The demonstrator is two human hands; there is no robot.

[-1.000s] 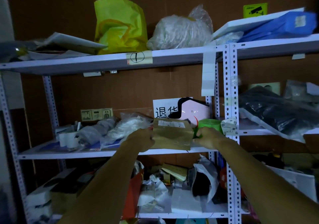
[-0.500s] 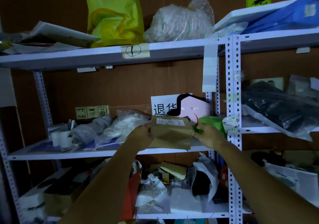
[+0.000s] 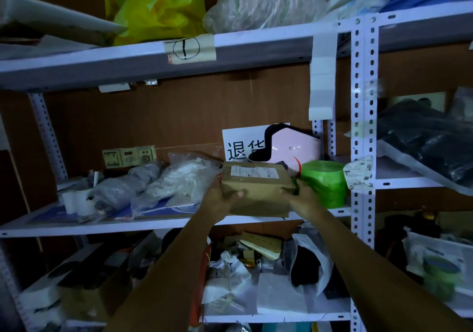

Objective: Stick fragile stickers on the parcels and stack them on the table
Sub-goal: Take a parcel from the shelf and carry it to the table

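1. brown cardboard parcel [image 3: 256, 193] at front of middle shelf [image 3: 153, 223], right of centre; white shipping label on top face.
2. left hand [image 3: 217, 200] clamped on the parcel's left end, thumb across the near face, fingers hidden behind.
3. right hand [image 3: 304, 198] gripping the parcel's right end, thumb on the near face; slightly blurred.
4. hands apart, one per end, parcel between them.
5. dim view: cannot tell whether the parcel's bottom rests on the shelf or sits just above it.
6. green roll [image 3: 323, 183] just right of the parcel, right beside the right hand.
7. behind the parcel: white sign [image 3: 238, 142] with black characters, pink-and-black flat item [image 3: 294, 147] leaning in front of it.
8. left of the parcel: clear plastic bags [image 3: 179, 180]; farther left, white tape rolls [image 3: 76, 198].
9. upper shelf [image 3: 256, 47]: yellow bag [image 3: 153, 4] on top, taped label [image 3: 189, 49] with a circled mark on the front edge.
10. lower shelf under the arms: mixed papers and bags, too cluttered to itemise.
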